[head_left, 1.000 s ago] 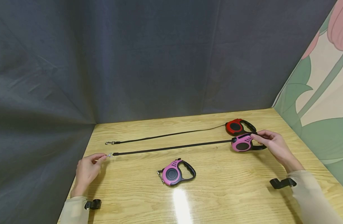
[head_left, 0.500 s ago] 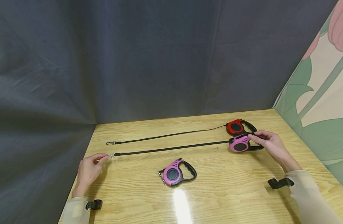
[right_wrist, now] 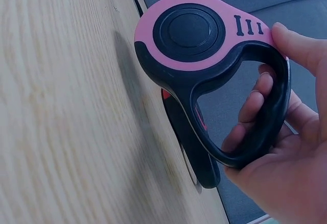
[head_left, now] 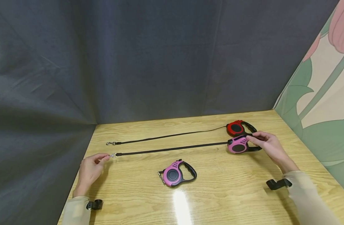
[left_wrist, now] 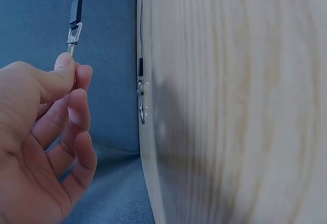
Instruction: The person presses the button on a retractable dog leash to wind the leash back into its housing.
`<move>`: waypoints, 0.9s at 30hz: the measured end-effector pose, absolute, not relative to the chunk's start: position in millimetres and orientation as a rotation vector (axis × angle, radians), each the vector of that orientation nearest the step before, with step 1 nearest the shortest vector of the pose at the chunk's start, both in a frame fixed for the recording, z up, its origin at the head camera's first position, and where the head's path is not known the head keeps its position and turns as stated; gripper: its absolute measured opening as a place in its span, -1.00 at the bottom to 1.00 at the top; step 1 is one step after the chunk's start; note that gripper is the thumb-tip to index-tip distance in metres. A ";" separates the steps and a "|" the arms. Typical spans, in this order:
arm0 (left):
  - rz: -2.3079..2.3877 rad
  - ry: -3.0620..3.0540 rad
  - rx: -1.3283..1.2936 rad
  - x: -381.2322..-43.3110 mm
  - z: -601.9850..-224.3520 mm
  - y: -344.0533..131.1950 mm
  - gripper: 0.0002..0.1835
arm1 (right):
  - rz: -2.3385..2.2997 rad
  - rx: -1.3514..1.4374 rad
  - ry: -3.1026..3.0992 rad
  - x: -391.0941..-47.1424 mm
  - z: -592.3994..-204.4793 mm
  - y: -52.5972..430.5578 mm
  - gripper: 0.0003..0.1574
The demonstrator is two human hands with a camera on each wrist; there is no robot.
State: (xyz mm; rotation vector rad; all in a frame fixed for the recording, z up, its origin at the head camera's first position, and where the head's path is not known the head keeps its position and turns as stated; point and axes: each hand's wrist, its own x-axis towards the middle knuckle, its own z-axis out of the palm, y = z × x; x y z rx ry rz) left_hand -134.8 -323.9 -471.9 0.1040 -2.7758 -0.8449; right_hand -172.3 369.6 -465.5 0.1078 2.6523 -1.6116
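Observation:
My left hand (head_left: 90,170) pinches a small silver snap hook (left_wrist: 73,38) between thumb and forefinger at the left of the table. From that hook a black strap (head_left: 172,149) runs straight across to a pink retractable dog leash (head_left: 238,145). My right hand (head_left: 268,148) grips this leash by its black loop handle (right_wrist: 273,106), with several fingers through the loop in the right wrist view. The pink case is held over the wood and casts a shadow there. A second pink retractable leash (head_left: 172,175) lies on the table between the hands, its strap wound in.
Behind the held leash lies a red retractable leash (head_left: 235,128), its thin black cord (head_left: 174,134) drawn out leftward to a metal snap hook (head_left: 110,143). A dark grey curtain (head_left: 158,62) borders the wooden table (head_left: 217,193) at the back and left; a flower-patterned cloth (head_left: 323,109) hangs at right.
My right hand has moved slightly left with the pink leash, so the strap between the hands is a little shorter. My left hand has shifted very slightly right, still pinching the hook.

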 end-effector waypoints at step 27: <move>-0.859 -2.766 0.070 -137.2 -472.0 -318.1 -0.79 | -1.618 0.099 2.629 -174.9 -467.0 358.1 -0.76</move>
